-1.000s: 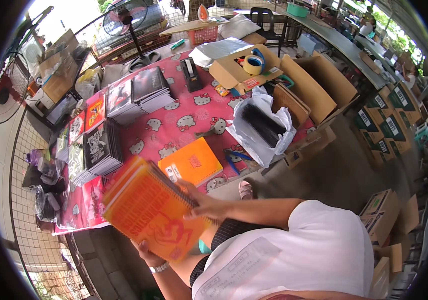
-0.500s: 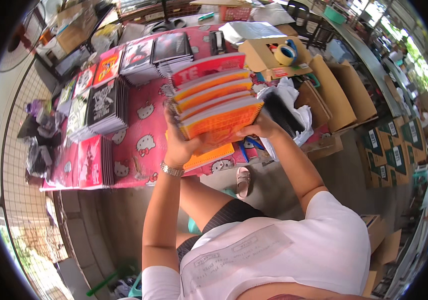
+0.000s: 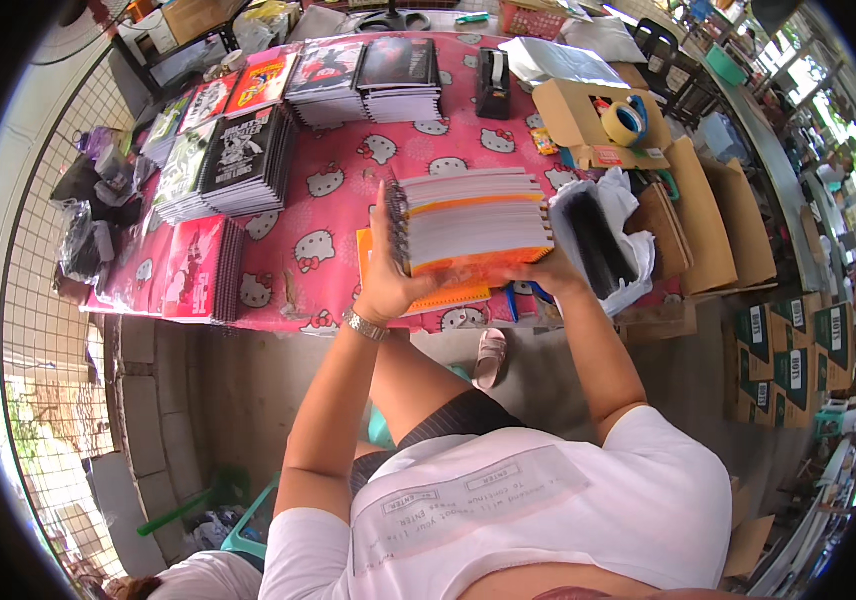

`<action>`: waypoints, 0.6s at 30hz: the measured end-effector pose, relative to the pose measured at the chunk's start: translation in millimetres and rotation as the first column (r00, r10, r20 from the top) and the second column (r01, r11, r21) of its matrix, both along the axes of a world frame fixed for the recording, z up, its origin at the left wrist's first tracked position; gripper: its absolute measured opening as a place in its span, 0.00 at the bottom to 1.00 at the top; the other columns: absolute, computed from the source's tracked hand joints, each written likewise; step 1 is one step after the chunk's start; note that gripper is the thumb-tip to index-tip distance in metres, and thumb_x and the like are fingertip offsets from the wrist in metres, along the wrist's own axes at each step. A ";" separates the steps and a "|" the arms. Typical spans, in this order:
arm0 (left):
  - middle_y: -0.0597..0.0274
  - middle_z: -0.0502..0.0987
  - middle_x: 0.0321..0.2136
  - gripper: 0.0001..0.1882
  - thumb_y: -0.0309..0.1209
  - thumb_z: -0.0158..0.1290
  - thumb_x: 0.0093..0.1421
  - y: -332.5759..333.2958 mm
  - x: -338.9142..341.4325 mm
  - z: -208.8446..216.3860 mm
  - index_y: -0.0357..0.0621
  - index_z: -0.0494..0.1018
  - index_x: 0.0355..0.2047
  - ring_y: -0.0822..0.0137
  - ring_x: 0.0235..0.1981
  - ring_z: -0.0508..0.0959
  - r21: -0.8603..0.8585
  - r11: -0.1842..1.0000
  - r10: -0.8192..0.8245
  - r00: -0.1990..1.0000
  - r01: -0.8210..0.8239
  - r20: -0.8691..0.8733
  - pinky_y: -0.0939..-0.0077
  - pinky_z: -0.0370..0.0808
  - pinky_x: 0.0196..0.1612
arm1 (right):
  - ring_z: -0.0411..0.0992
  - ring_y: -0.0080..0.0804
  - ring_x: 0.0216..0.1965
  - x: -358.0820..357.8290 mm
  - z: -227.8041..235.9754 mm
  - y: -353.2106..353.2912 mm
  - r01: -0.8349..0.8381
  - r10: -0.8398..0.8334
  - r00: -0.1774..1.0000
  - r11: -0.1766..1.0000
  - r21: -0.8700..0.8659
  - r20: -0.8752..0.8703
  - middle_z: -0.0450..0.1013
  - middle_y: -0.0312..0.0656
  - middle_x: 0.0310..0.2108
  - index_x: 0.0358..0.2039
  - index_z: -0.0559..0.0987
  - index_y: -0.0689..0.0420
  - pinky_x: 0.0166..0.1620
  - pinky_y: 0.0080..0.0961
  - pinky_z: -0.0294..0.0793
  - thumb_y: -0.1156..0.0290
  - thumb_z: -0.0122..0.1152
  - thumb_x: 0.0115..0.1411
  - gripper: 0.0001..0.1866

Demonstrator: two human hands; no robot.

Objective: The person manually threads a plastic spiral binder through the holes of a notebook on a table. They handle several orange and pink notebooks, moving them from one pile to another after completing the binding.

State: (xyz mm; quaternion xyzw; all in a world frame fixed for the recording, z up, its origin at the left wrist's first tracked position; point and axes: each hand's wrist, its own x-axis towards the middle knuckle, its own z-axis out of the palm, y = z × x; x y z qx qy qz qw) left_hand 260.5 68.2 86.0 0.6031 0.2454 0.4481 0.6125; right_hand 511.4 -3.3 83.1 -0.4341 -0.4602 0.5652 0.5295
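Between my two hands stands a thick stack of spiral-bound notebooks point(image 3: 478, 232), orange covers showing among the white page edges. My left hand point(image 3: 393, 285) grips the coil side, and my right hand point(image 3: 551, 274) holds the opposite lower corner. Beneath the stack, an orange notebook point(image 3: 458, 297) lies on the table, partly covered from view. Blue-handled scissors or pliers, too hidden to tell which, show beside my right hand. To the left sit piles of pink notebooks point(image 3: 202, 270) and black-covered notebooks point(image 3: 248, 160).
A pink patterned cloth covers the table point(image 3: 320, 215). At the back stands a black tape dispenser point(image 3: 493, 85). An open carton point(image 3: 573, 110) with tape rolls and a white plastic bag point(image 3: 638, 250) are on the right. Another person's white sleeve point(image 3: 203, 578) shows at lower left.
The notebooks were fanned apart with covers tilted; now they are squared into one compact stack, held in both hands. The view has shifted, so the table appears higher.
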 end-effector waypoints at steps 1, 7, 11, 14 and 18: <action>0.50 0.57 0.66 0.72 0.22 0.72 0.37 -1.7 -4.1 -1.3 0.41 0.31 0.73 0.58 0.66 0.60 0.006 1.000 -0.014 1.000 0.014 0.006 0.63 0.57 0.68 | 0.70 0.29 0.55 -10.9 14.7 -2.3 0.070 -0.050 0.987 0.989 0.132 -0.152 0.73 0.35 0.52 0.59 0.70 0.58 0.59 0.32 0.70 0.70 0.83 0.41 0.45; 0.47 0.58 0.64 0.74 0.26 0.74 0.38 3.1 -1.2 -14.8 0.39 0.29 0.73 0.55 0.65 0.61 -0.058 0.995 -0.081 0.997 0.081 0.011 0.63 0.56 0.68 | 0.64 0.30 0.61 18.3 -18.6 9.6 -0.040 0.027 0.994 0.992 0.118 0.106 0.65 0.39 0.61 0.71 0.53 0.57 0.62 0.34 0.66 0.66 0.84 0.40 0.62; 0.45 0.57 0.60 0.77 0.35 0.77 0.35 12.1 -5.2 -16.2 0.37 0.30 0.72 0.49 0.60 0.62 0.311 0.948 0.134 0.975 -0.073 -0.178 0.61 0.58 0.66 | 0.46 0.41 0.73 14.3 70.3 9.9 -0.019 -0.283 0.827 0.849 0.528 0.485 0.48 0.54 0.72 0.74 0.37 0.61 0.72 0.40 0.41 0.38 0.73 0.46 0.71; 0.43 0.57 0.59 0.77 0.36 0.77 0.34 9.5 -4.4 -14.3 0.37 0.31 0.73 0.48 0.60 0.61 0.349 0.934 0.141 0.974 -0.071 -0.177 0.60 0.57 0.67 | 0.39 0.44 0.75 -17.1 154.4 -4.6 0.003 -0.629 0.655 0.557 0.831 0.419 0.41 0.58 0.74 0.73 0.40 0.65 0.73 0.42 0.34 0.28 0.63 0.47 0.71; 0.43 0.56 0.59 0.75 0.34 0.76 0.35 10.9 -4.8 -5.3 0.38 0.33 0.73 0.48 0.62 0.59 0.369 0.927 0.131 0.980 -0.068 -0.149 0.61 0.54 0.68 | 0.42 0.41 0.75 -50.8 125.2 7.8 -0.467 -0.215 -0.063 0.869 0.161 0.975 0.48 0.55 0.73 0.73 0.49 0.62 0.74 0.40 0.28 0.29 0.65 0.46 0.66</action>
